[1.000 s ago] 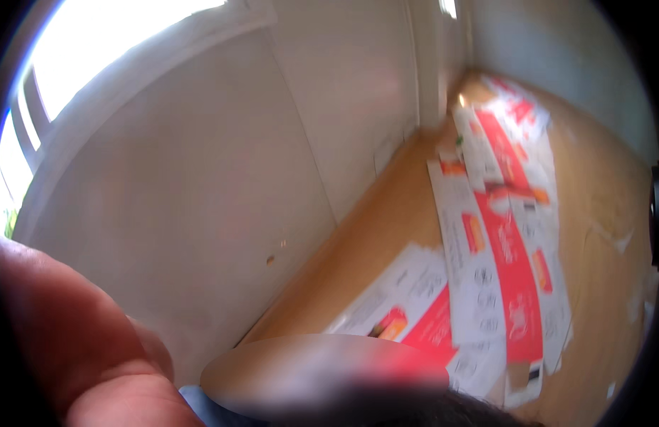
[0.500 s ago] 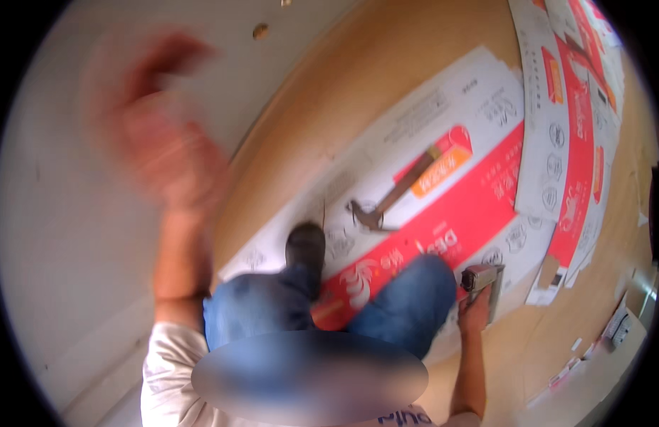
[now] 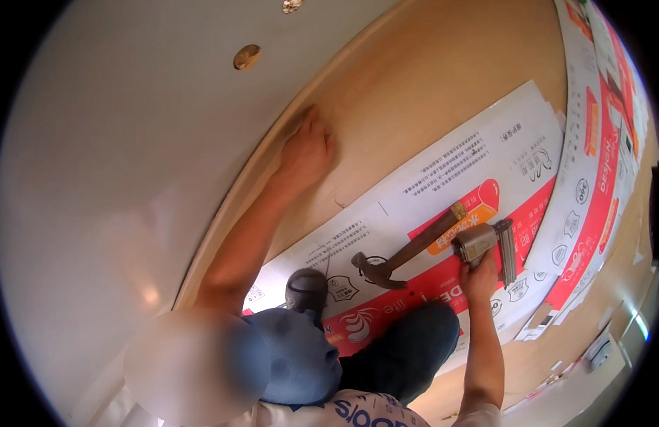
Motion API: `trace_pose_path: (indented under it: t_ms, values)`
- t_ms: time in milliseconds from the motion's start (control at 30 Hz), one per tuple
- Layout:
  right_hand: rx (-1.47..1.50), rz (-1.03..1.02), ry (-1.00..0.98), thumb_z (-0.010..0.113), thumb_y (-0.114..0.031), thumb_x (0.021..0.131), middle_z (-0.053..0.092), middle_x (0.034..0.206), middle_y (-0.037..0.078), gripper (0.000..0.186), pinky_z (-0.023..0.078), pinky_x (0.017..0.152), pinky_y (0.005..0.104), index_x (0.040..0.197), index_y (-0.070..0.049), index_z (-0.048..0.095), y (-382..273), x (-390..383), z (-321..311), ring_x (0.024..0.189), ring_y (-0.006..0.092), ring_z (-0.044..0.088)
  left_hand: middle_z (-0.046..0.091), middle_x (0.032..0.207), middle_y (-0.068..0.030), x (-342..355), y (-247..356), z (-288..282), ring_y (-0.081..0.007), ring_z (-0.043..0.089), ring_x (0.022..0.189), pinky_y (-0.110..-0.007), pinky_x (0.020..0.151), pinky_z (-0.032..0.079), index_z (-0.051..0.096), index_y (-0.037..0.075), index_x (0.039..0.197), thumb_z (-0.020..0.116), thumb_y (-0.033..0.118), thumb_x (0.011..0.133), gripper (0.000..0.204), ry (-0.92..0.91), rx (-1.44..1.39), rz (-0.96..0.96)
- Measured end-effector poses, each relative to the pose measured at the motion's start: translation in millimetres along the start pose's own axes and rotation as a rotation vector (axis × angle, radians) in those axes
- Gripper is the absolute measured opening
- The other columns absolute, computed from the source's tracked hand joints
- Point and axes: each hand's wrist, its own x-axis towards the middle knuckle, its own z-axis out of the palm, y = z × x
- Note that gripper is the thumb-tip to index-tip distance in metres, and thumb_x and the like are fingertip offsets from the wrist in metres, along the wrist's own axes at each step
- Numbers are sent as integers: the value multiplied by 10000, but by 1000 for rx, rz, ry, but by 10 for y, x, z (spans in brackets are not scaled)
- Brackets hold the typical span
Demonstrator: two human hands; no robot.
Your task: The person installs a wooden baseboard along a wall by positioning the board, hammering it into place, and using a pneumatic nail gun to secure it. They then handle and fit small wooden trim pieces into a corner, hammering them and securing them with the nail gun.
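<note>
My right hand (image 3: 480,283) grips a metal nail gun (image 3: 475,244) by its handle. A long nail magazine (image 3: 508,256) shows on its right side. The gun is over the printed red and white cardboard (image 3: 415,277), beside a claw hammer (image 3: 415,245) lying there with its head toward me. At the far left, my left hand (image 3: 308,151) is down on the tan board floor, against the thin wooden edging strip (image 3: 233,196) along the wall. Its fingers are curled and pressed together at the strip; anything inside them is hidden.
A grey-white wall (image 3: 130,156) rises on the left, with a round hole (image 3: 247,57) in it. More cardboard sheets (image 3: 582,185) overlap on the right. My shoe (image 3: 306,290) stands on the cardboard near the hammer. Small scraps lie at the lower right.
My left hand has come down from a blurred, raised place before the wall to the floor by the edging strip. My right hand has moved the nail gun forward, close to the hammer.
</note>
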Motion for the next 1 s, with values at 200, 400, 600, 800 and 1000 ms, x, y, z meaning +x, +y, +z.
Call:
trace_pose_path:
  t_ms: [200, 400, 600, 800, 1000]
  values:
    - [-42, -20, 2, 746, -153, 753, 639, 1060, 255, 888, 523, 837, 523, 1530, 21, 353, 43, 61, 50, 957, 457, 624, 392, 1607, -226, 260, 251, 69, -392, 671, 1102, -498, 915, 561, 598, 25, 1146, 570, 256, 992, 279, -12, 129, -84]
    - [-63, -80, 19, 758, -176, 750, 632, 1046, 259, 918, 525, 841, 518, 1531, 56, 335, 79, 64, 76, 951, 455, 626, 421, 1580, -250, 470, 282, 83, -383, 686, 1029, -505, 849, 581, 629, 11, 1085, 588, 234, 961, 259, 68, 181, 126]
    - [-79, -79, 23, 758, -170, 748, 627, 1039, 259, 924, 521, 850, 516, 1533, 60, 327, 139, 23, 100, 959, 456, 622, 424, 1571, -267, 18, 132, 204, -403, 685, 977, -516, 825, 581, 602, -32, 1164, 622, 197, 923, 332, 89, 301, 129]
    - [-19, 4, -66, 724, -143, 770, 626, 1177, 307, 866, 522, 925, 505, 1523, 69, 353, 25, 53, 14, 1061, 476, 618, 354, 1614, -275, 127, 81, 134, -427, 653, 1088, -494, 907, 563, 554, -56, 1232, 609, 134, 898, 389, 75, 20, 42]
    - [-40, -96, 42, 749, -151, 736, 631, 1038, 276, 929, 517, 852, 520, 1532, 73, 326, 47, 70, 60, 967, 461, 618, 287, 1644, -285, 240, 174, 125, -451, 600, 1206, -488, 953, 541, 560, -19, 1218, 603, 99, 882, 359, 48, -150, 27]
